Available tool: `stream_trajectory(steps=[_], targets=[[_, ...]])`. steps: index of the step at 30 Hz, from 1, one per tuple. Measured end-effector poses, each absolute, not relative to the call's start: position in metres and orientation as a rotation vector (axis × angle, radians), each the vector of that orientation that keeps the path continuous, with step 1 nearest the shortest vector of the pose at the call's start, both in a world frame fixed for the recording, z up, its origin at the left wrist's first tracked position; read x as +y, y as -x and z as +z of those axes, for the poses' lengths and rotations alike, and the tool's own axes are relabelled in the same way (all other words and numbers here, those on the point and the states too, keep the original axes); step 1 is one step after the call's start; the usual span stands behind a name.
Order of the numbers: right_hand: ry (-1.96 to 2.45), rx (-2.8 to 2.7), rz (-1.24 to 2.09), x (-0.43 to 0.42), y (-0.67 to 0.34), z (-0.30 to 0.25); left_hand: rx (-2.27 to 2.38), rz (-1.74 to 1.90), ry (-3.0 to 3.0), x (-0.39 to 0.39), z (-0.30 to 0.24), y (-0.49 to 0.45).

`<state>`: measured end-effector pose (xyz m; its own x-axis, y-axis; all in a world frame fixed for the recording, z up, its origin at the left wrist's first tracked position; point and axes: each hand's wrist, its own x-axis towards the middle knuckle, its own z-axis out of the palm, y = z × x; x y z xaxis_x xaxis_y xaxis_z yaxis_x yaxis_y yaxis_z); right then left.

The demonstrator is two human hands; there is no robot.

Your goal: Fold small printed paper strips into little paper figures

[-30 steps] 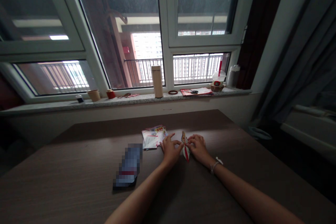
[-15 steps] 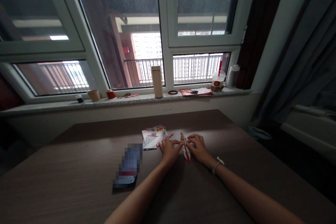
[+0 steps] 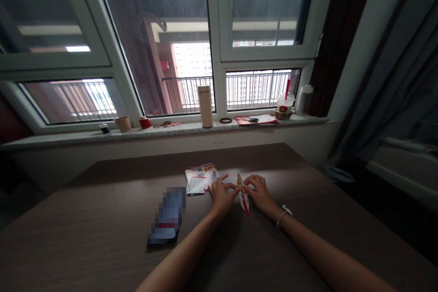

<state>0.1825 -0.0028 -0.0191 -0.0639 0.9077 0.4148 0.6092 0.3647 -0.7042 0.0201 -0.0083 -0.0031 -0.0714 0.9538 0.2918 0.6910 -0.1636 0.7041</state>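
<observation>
Between my hands is a narrow piece of folded paper [image 3: 244,203], white and red with a tan upper part and pointed at both ends. My left hand [image 3: 223,195] pinches its left side with thumb and forefinger, the other fingers raised. From the other side, my right hand [image 3: 257,190] grips the paper's right edge, fingers curled. The fingertips hide the paper's middle. Beside my left hand lies a small stack of printed paper sheets [image 3: 198,182] on the brown table [image 3: 102,205].
A phone-like object [image 3: 166,219], blurred out, lies left of my left forearm. On the windowsill [image 3: 164,132] behind stand a beige flask [image 3: 205,107], a paper cup [image 3: 123,124], a drink cup with a red straw [image 3: 284,102], and scissors [image 3: 253,120] on red paper.
The folded paper has shifted slightly toward me and looks narrower at its top. Both hands keep their pinch on it, and everything else stays in place.
</observation>
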Motion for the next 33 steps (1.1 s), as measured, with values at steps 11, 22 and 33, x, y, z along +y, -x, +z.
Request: stream_trajectory(steps=[11, 22, 33], targets=[[1.311, -1.790, 0.449, 0.000, -0.181, -0.026, 1.798, 1.116, -1.845, -0.006, -0.002, -0.017], [1.316, -1.782, 0.467, -0.001, -0.182, -0.024, 1.867, 1.192, -1.770, -0.005, 0.000, -0.012], [1.232, -1.725, 0.184, 0.001, -0.192, -0.021, 1.956, 1.102, -1.886, -0.012, 0.005, -0.015]])
